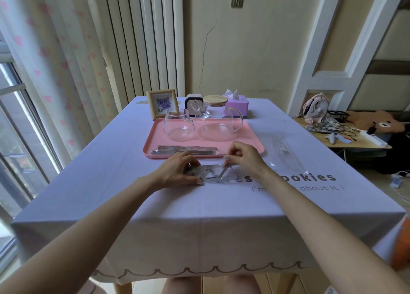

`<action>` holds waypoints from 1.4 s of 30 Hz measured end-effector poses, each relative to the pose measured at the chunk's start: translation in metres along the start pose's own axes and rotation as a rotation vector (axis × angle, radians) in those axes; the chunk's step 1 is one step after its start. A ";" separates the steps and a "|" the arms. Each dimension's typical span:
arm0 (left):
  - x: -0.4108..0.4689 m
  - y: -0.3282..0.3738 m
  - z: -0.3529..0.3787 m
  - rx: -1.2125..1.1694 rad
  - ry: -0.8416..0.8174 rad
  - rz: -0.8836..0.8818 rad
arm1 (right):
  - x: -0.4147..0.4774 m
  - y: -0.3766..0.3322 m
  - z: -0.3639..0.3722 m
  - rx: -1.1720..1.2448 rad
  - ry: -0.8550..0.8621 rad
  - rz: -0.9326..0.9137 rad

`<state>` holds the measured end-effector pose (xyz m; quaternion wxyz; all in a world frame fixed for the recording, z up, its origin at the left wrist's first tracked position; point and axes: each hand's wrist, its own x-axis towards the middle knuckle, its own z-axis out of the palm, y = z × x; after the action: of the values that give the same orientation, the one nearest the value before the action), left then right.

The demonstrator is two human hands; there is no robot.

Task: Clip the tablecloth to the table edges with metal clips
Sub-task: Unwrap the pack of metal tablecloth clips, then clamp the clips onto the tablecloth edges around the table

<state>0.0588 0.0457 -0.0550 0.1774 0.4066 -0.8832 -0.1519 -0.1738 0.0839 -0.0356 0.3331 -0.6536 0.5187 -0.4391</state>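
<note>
A pale lilac tablecloth (93,189) with dark lettering covers the table and hangs over the near edge. In the middle lies a clear plastic packet of metal clips (210,171). My left hand (177,171) presses down on the packet's left end. My right hand (241,156) pinches the packet's right part, fingers closed on the plastic by a slanted clip. More wrapped metal clips (186,150) lie on the front of the pink tray (148,148).
On the tray stand a glass cup (177,125) and a glass teapot (217,125) with a wooden lid. Behind are a framed picture (163,104) and a purple tissue box (236,103). An empty clear bag (281,147) lies at right. A cluttered side table (346,145) stands beyond.
</note>
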 end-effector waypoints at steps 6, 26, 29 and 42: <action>-0.002 0.000 -0.002 -0.003 -0.008 -0.013 | 0.002 0.003 0.003 0.046 -0.022 -0.018; -0.028 -0.030 -0.018 0.284 0.057 -0.096 | -0.011 0.005 -0.008 -0.678 0.000 0.074; -0.038 -0.038 -0.022 0.264 0.066 -0.257 | -0.011 0.004 -0.002 -0.725 -0.003 0.004; -0.039 -0.016 -0.019 -0.351 0.302 -0.559 | -0.007 0.004 0.024 -0.850 -0.111 -0.137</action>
<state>0.1012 0.0630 -0.0522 0.3247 0.6135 -0.6622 -0.2822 -0.1536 0.0895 -0.0499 0.0316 -0.7882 0.5901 -0.1719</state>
